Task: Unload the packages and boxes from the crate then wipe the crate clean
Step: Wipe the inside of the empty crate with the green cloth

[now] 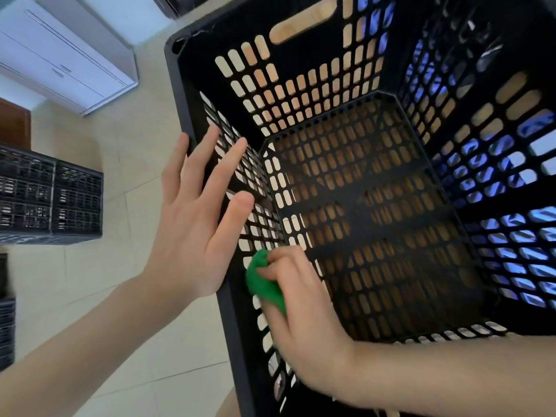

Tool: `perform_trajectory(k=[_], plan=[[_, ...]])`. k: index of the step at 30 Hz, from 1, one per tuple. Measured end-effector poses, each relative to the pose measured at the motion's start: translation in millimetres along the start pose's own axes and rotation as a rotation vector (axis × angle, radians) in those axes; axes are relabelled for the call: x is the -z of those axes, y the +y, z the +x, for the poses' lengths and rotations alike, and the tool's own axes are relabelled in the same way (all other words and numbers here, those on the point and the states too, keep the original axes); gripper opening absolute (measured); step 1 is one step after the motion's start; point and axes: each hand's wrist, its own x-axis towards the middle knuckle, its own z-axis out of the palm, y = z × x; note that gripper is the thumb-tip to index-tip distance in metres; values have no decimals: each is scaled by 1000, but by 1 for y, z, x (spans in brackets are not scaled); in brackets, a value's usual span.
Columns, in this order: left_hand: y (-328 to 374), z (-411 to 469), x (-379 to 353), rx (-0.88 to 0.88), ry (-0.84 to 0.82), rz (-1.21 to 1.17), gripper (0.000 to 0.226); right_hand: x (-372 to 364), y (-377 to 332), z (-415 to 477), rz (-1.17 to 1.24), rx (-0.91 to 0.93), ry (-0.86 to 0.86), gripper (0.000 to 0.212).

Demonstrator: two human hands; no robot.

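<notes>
Right hand (304, 299), lower centre of frame, nearest the lens: fingers curled round a bunched green cloth (263, 279) and pressing it against the inside of the left wall of the black slotted crate (188, 115). The forearm enters from the right edge, across the near rim.

Left hand (195, 224), left of centre, just beyond: fingers straight and spread, holding nothing, laid flat over the top edge of that same left wall. It looks like a brace to steady the crate; how hard it bears on the wall cannot be told.

Crate fills the centre and right of the frame, seen from above into its depth. Slotted bottom bare: no packages or boxes inside. Wood tone shows through the slots of the bottom and far wall; blue glints show through the right wall, source unclear.

Progress, as judged: unloading appears done. Wiping is in hand, with the cloth at the near part of the left wall. Which of the other walls and the bottom have been wiped cannot be told; no obvious dirt or wet marks show on the plastic. Likely left: the rest of the inner faces and the bottom.

Further off: pale tiled floor (120, 311) at left; stacked black crates (51, 197) at the left edge; a white cabinet (66, 55) at upper left.
</notes>
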Motion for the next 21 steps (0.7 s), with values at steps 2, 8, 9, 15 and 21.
perform_trajectory(k=[2,8,9,15,21], plan=[[0,0,0,0,-3,-4,59,7,-11,-5,40,124,-17,20],[-1,1,1,-10,-12,-19,58,7,19,0,-51,389,-93,35],[-1,1,1,-6,-15,-30,58,6,34,2,-106,355,-120,36],[0,2,1,15,-23,-74,59,1,111,1,-317,-173,-342,31],[1,2,0,18,-27,-73,59,-13,111,7,-193,-385,-183,19]])
